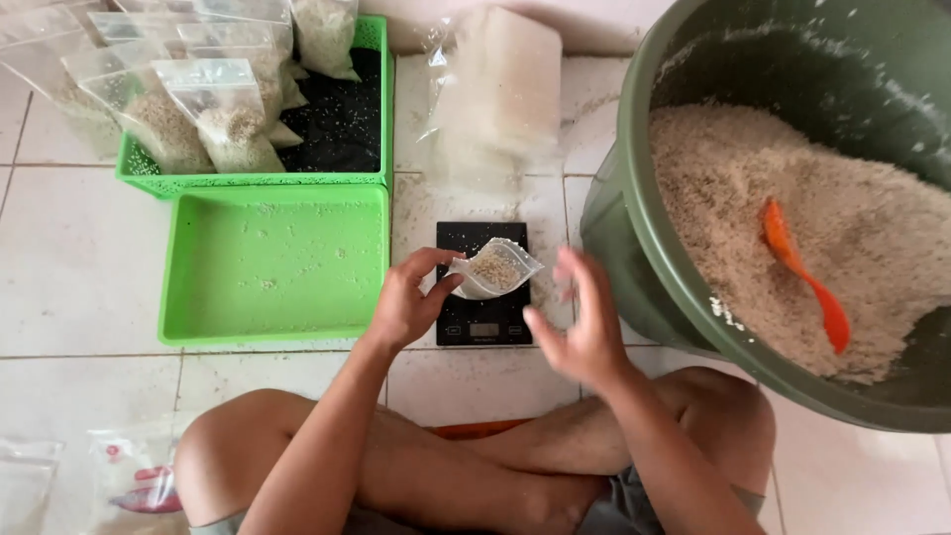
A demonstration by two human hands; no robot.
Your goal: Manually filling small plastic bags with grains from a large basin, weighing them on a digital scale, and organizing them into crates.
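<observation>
My left hand [408, 300] pinches the corner of a small clear bag of rice [492, 269], holding it just above a black kitchen scale [483, 319] on the tiled floor. Close to the right of the bag, my right hand [584, 322] hovers with its fingers spread and nothing in it; it is blurred. On my right a big green tub [634, 238] holds a heap of rice [792, 238] with an orange spoon [804, 272] lying on it.
A shallow green tray [272, 263] with a few loose grains lies left of the scale. Behind it a green basket [371, 119] holds several filled bags. A stack of clear bags [495, 89] stands behind the scale. My crossed legs [475, 466] fill the near floor.
</observation>
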